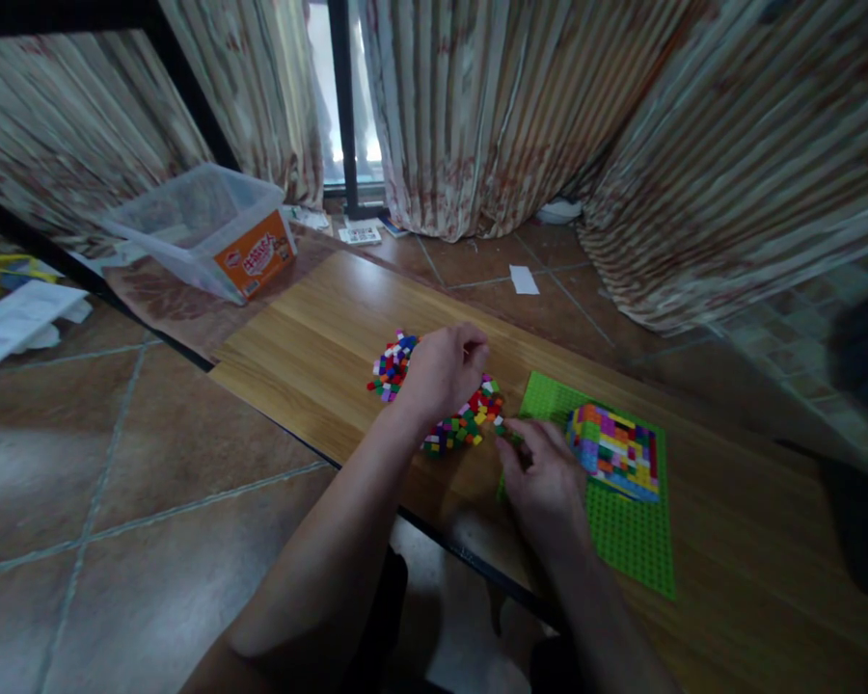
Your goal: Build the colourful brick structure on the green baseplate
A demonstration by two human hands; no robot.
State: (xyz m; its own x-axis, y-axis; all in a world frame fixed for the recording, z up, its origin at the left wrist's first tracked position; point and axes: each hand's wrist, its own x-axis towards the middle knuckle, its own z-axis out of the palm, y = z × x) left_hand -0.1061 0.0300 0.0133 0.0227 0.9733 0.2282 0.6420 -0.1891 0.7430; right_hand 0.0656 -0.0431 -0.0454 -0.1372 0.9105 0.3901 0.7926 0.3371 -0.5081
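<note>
Right of the frame's centre, thumb and fingers of the right hand are curved narrowly beside a tiny white plastic brick; whether it is gripped cannot be told. At the centre, the left hand is held above a loose pile of small multicoloured plastic bricks, its fingers curled; whether anything is pinched cannot be made out. Part of the pile is covered by that hand and wrist.

Right of the pile, a square green studded baseplate is set on the brown wooden tabletop, its near-left part blocked by the right hand and forearm. A multicoloured block of joined bricks is seated on it.

In the upper left, a clear plastic bin with an orange label is seen. At the left edge, a white moulded tray is cut off, and a dark shape at the right edge is too dim to be identified.
</note>
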